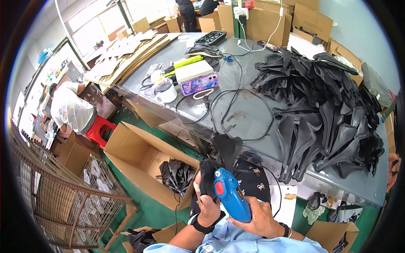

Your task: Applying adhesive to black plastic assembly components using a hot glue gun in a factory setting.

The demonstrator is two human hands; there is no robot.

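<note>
My right hand point(262, 217) is wrapped round the body of a blue handheld power tool point(234, 201) with a red button. The tool's far end lies against a black saddle-shaped piece point(228, 148), which looks like a bicycle saddle part. From the left, my left hand point(208, 211) grips this piece with fingers and thumb closed on it; part of it is hidden behind the tool. Both hands are above my lap, at the near edge of the grey table point(194, 114). A large pile of similar black saddle pieces point(314, 84) covers the table's right side.
An open cardboard box point(139, 154) holding black pieces stands at left, beside a wire cage point(80, 202). Black cable point(270, 126) loops over the table, near a phone point(199, 84) and a mug point(165, 90). A person point(71, 105) sits on a red stool point(100, 130).
</note>
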